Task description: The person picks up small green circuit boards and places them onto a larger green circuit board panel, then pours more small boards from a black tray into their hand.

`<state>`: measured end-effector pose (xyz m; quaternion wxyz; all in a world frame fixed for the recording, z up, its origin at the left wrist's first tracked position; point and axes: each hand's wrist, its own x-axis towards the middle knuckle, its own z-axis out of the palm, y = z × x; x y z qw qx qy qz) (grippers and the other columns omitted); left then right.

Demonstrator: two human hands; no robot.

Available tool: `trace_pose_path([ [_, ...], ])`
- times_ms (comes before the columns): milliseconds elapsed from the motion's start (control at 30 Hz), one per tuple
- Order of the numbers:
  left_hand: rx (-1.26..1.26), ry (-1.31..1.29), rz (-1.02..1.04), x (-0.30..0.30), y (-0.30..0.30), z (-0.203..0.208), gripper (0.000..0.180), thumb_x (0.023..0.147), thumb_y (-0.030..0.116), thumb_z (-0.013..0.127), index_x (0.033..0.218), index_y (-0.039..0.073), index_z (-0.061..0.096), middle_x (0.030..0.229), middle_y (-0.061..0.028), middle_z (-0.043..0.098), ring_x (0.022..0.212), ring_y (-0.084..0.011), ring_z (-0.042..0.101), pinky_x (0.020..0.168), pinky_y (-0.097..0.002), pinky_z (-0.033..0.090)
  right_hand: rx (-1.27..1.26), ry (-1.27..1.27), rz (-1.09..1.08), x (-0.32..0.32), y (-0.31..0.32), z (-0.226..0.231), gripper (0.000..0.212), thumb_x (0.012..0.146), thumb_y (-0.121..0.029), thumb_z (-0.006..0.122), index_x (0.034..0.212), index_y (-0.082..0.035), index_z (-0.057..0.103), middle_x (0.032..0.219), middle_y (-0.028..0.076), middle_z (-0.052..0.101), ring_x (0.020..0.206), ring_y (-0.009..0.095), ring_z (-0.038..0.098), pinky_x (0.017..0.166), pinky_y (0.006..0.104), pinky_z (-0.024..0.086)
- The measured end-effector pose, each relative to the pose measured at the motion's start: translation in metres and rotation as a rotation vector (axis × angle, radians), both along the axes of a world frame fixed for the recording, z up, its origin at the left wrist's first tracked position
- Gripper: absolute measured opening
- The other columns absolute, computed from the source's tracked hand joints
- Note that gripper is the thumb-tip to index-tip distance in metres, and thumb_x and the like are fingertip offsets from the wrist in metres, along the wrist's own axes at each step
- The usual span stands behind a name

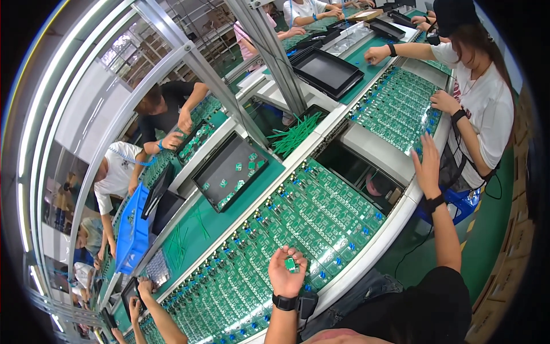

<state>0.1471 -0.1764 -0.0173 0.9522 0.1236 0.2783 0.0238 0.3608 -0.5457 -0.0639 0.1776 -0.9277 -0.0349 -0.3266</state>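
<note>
My left hand (286, 276) is turned palm up over the long green circuit board panel (321, 212). Its fingers curl round a small green circuit board (291, 264) lying in the palm. My right hand (427, 169) is stretched out to the right, fingers apart, with nothing seen in it. It hovers by the near corner of a second circuit board panel (395, 100), in front of a co-worker. Both panels carry rows of upright parts along the far edge and small blue parts along the near edge.
A black tray (232, 172) with several small green boards stands beyond the panel. Green strips (295, 135) fill a black bin, near another black tray (326, 71). A blue bin (133, 229) stands left. A metal post (266, 51) rises beyond the line. Co-workers' hands work nearby.
</note>
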Motion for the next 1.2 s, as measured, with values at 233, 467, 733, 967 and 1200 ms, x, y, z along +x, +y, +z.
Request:
trace_pose_path([
  [233, -0.035, -0.008, -0.002, 0.002, 0.002, -0.005, 0.015, 0.084, 0.020, 0.051, 0.084, 0.005, 0.053, 0.077, -0.0040, 0.047, 0.072, -0.0154, 0.042, 0.064, -0.0272, 0.037, -0.114, 0.119, -0.164, 0.042, -0.027, -0.010, 0.053, 0.089, -0.034, 0.045, 0.129, -0.001, 0.035, 0.136, 0.016, 0.033, 0.125, 0.030, 0.031, 0.101, 0.0393, 0.025],
  [467, -0.025, 0.007, -0.015, 0.004, -0.001, 0.003, 0.010, 0.084, 0.016, 0.050, 0.083, 0.006, 0.052, 0.076, -0.0027, 0.047, 0.071, -0.0135, 0.043, 0.064, -0.0253, 0.036, -0.090, 0.099, -0.124, 0.072, -0.055, -0.026, 0.051, 0.088, -0.035, 0.047, 0.123, 0.001, 0.040, 0.132, 0.019, 0.037, 0.123, 0.032, 0.034, 0.100, 0.0416, 0.027],
  [733, -0.058, -0.004, -0.035, 0.004, -0.008, 0.002, 0.009, 0.084, 0.015, 0.050, 0.084, 0.006, 0.051, 0.076, -0.0024, 0.047, 0.070, -0.0132, 0.042, 0.063, -0.0254, 0.036, -0.094, 0.006, -0.166, 0.098, -0.082, -0.036, 0.048, 0.087, -0.035, 0.048, 0.118, 0.002, 0.044, 0.123, 0.020, 0.046, 0.114, 0.033, 0.043, 0.094, 0.0415, 0.034],
  [967, -0.104, -0.008, -0.038, 0.007, -0.011, 0.004, 0.008, 0.083, 0.014, 0.051, 0.085, 0.006, 0.050, 0.076, -0.0023, 0.047, 0.069, -0.0131, 0.042, 0.063, -0.0256, 0.036, 0.046, 0.132, -0.466, 0.124, -0.110, -0.050, 0.049, 0.085, -0.043, 0.046, 0.114, -0.003, 0.047, 0.119, 0.014, 0.047, 0.112, 0.029, 0.044, 0.090, 0.0455, 0.035],
  [1200, -0.091, -0.010, -0.023, 0.005, -0.011, 0.007, 0.008, 0.083, 0.014, 0.050, 0.085, 0.006, 0.050, 0.076, -0.0024, 0.047, 0.069, -0.0132, 0.042, 0.062, -0.0256, 0.036, 0.017, 0.295, -0.531, 0.119, -0.094, -0.037, 0.049, 0.087, -0.043, 0.043, 0.119, -0.006, 0.047, 0.126, 0.012, 0.044, 0.117, 0.026, 0.040, 0.095, 0.0442, 0.033],
])
